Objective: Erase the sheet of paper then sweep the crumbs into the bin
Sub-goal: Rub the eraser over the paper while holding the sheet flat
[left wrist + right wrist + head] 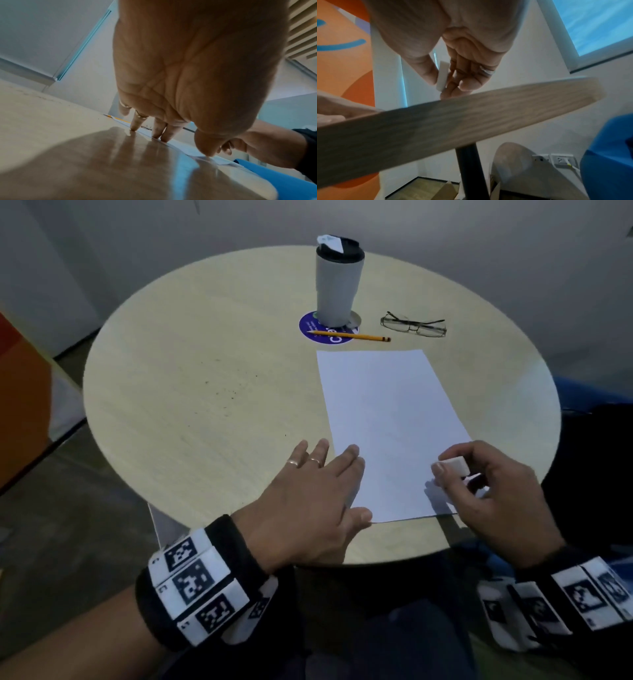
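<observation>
While the left hand (310, 491) lies flat with straight, slightly spread fingers (135, 124) at the near left corner of the white rectangular sheet of paper (390, 422), its index and thumb tips rest on the paper's left edge and near corner, the other fingertips on the bare tabletop. That sheet lies on the right half of the round pale wooden tabletop (205, 412), its near edge close to the tabletop's near edge. Over the sheet's near right corner the right hand (496, 491) pinches a small white block eraser (454, 466) between thumb and curled fingers (453, 75). Dark crumbs (226, 393) speckle the tabletop's left half. Toward the far edge stand a grey tumbler with a black lid (334, 285) on a round blue coaster (311, 328), whose white lettering is too partial to read, a yellow pencil (349, 335) and black-rimmed glasses (414, 325).
</observation>
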The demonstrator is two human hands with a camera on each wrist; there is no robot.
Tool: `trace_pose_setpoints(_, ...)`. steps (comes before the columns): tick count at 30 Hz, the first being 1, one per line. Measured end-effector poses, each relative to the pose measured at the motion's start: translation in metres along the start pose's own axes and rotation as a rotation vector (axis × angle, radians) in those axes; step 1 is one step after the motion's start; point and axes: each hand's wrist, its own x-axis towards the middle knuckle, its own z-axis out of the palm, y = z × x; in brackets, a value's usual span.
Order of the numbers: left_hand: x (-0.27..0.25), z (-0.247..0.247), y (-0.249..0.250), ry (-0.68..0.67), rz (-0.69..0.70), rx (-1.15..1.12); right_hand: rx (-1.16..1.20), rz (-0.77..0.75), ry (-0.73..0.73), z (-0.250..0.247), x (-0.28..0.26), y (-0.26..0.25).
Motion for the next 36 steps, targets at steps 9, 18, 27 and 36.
trace_pose_setpoints(9, -0.026, 0.019, 0.004, 0.105, 0.104, -0.018, -0.042, 0.076, -0.069, 0.014, -0.01, -0.014)
trace_pose_setpoints(18, -0.01, 0.043, -0.007, 0.452, 0.146, -0.379, -0.109, 0.031, -0.099, 0.021, -0.049, -0.031)
trace_pose_setpoints(27, -0.002, 0.044, -0.011, 0.302, 0.08, -0.235, -0.168, -0.119, -0.138, 0.047, -0.045, -0.039)
trace_pose_setpoints(36, 0.009, 0.04, -0.012, 0.221, 0.021, -0.252, -0.04, -0.081, -0.149, 0.035, -0.05, -0.039)
